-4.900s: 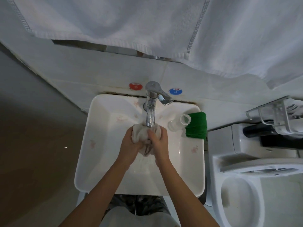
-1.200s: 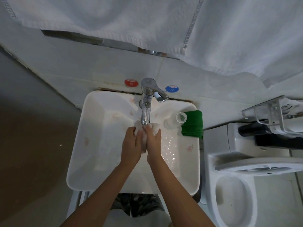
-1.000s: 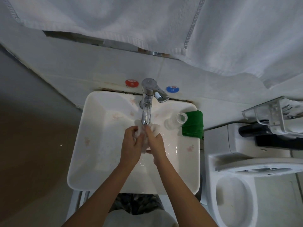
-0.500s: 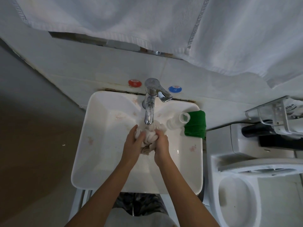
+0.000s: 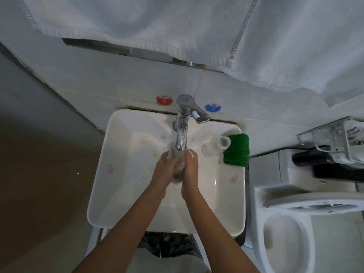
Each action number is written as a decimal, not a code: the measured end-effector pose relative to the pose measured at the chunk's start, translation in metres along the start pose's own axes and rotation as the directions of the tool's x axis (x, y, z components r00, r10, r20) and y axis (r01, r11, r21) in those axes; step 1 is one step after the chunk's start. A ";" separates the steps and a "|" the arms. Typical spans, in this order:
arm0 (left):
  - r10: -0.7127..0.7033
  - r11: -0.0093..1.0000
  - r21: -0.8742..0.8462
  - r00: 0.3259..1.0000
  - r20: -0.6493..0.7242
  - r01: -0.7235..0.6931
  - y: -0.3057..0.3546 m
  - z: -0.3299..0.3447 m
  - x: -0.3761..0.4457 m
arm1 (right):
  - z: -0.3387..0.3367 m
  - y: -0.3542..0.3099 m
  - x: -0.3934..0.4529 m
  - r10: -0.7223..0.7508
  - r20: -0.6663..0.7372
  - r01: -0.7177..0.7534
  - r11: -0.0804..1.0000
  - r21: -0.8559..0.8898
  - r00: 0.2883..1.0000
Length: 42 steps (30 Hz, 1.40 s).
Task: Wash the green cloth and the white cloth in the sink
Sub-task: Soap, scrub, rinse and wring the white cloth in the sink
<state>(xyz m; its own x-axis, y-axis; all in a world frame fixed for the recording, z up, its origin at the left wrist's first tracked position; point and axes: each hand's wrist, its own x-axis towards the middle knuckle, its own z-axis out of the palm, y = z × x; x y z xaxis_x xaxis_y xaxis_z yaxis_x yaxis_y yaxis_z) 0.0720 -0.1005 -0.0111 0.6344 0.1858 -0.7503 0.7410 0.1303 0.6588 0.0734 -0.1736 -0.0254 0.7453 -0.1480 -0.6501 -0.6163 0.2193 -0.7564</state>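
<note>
Over the white sink [image 5: 126, 174], my left hand [image 5: 164, 170] and my right hand [image 5: 190, 168] press together around the wet white cloth [image 5: 178, 170], right under the chrome tap [image 5: 182, 131]. Only a thin strip of the cloth shows between my palms, plus small bits by the fingertips. Water runs from the spout onto it. The folded green cloth [image 5: 237, 150] lies on the sink's right rim, untouched.
A clear plastic bottle [image 5: 215, 145] lies on its side against the green cloth. Red [image 5: 164, 100] and blue [image 5: 212, 107] round markers sit on the wall behind the tap. White towels [image 5: 197, 26] hang overhead. A toilet [image 5: 295, 223] and a wire rack [image 5: 334, 142] stand to the right.
My hands have closed tighter on the white cloth and slid against each other under the tap; less cloth shows than half a second ago. The green cloth has stayed put.
</note>
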 end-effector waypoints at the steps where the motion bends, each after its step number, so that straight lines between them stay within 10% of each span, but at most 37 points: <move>1: 0.024 1.000 0.005 0.995 -0.093 -0.024 -0.003 0.005 -0.001 | 0.003 0.000 -0.001 -0.014 -0.001 0.014 0.999 -0.029 1.000; 10: 0.320 0.882 0.444 0.891 -0.321 -0.157 -0.006 0.018 -0.004 | 0.015 0.000 0.005 -0.148 -0.078 0.125 0.960 -0.249 0.986; 20: 0.474 0.868 0.320 0.827 -0.302 -0.380 -0.018 0.014 0.005 | 0.011 0.006 0.012 -0.157 -0.150 0.112 0.956 -0.270 0.976; 25: 0.584 0.798 0.358 0.771 -0.255 -0.486 -0.019 0.008 0.005 | 0.000 0.000 0.014 -0.133 0.088 0.157 0.911 -0.382 0.987; 42: 0.368 0.929 0.077 0.928 -0.066 -0.362 -0.012 -0.011 0.007 | -0.012 -0.011 0.015 -0.045 -0.086 0.043 0.999 -0.032 0.995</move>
<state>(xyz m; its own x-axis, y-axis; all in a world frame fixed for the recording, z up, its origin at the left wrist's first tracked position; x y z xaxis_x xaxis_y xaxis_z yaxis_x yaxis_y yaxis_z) 0.0645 -0.0897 -0.0238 0.8464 0.2844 -0.4503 0.4752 -0.0213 0.8796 0.0887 -0.1894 -0.0276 0.7478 -0.2398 -0.6191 -0.5918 0.1821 -0.7853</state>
